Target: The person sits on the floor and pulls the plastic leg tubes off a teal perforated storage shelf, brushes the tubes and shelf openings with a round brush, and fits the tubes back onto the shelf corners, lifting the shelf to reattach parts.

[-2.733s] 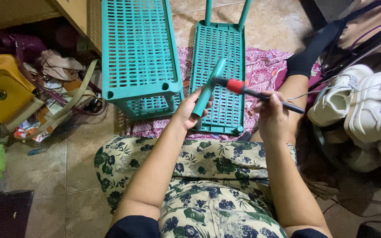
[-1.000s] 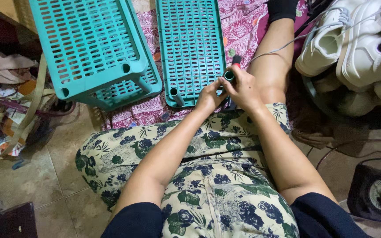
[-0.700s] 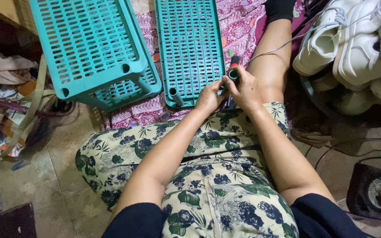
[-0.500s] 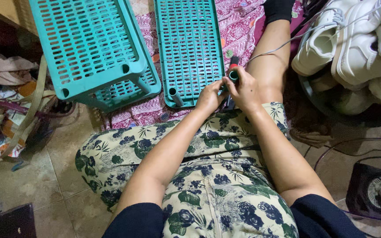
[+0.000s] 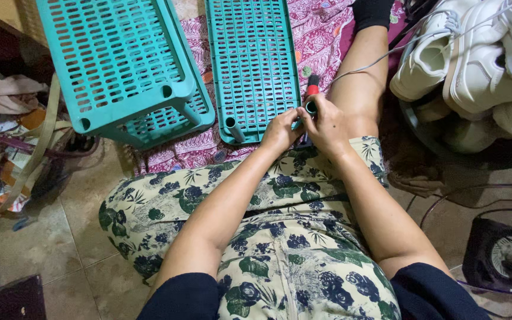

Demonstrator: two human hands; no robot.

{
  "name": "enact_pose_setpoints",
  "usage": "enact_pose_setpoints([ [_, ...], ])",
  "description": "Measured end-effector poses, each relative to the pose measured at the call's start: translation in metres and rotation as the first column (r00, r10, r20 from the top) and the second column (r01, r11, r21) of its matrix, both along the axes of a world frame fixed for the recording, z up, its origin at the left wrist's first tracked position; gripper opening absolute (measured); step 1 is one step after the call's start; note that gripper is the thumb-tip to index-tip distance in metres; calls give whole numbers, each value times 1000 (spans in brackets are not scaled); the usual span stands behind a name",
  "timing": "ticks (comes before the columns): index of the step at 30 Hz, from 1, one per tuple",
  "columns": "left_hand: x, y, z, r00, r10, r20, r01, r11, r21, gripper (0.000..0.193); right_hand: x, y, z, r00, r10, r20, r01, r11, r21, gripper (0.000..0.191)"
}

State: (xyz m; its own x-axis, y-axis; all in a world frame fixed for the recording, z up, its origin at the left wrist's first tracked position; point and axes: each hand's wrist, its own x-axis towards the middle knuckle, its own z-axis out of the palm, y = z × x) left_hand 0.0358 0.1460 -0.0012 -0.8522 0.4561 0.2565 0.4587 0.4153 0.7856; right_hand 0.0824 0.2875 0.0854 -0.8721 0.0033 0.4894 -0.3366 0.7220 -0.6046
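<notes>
1. I see a teal slotted plastic shelf (image 5: 253, 65) lying flat on the pink patterned cloth (image 5: 321, 35).
2. My left hand (image 5: 280, 131) pinches its near right corner.
3. My right hand (image 5: 327, 121) is closed around a short teal tube (image 5: 310, 107) there.

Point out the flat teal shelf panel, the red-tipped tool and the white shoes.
flat teal shelf panel (image 5: 250, 53), head view, slotted middle.
red-tipped tool (image 5: 313, 86), head view, red end.
white shoes (image 5: 475, 59), head view, side of one shoe.
</notes>
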Motion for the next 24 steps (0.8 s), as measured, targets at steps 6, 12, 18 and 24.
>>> enact_pose_setpoints([
  [6, 1, -1, 3, 997, 21, 68, -18, 999, -42, 20, 0, 2, 0, 995, 46, 84, -48, 998, 27, 21],
  [12, 5, 3, 4, 998, 53, 36, -51, 997, -61, 34, -1, -6, -7, 997, -50, 52, 47, 998, 51, 20],
  [18, 4, 7, 2, 990, 93, 108, -85, 993, -76, 29, 1, -4, 4, 995, -32, 99, 17, 988, 154, 25],
  [24, -6, 2, -3, 999, -34, 2, 34, 992, -119, 38, 4, 16, 17, 982, 113, 149, -150, 953, 264, 31],
])
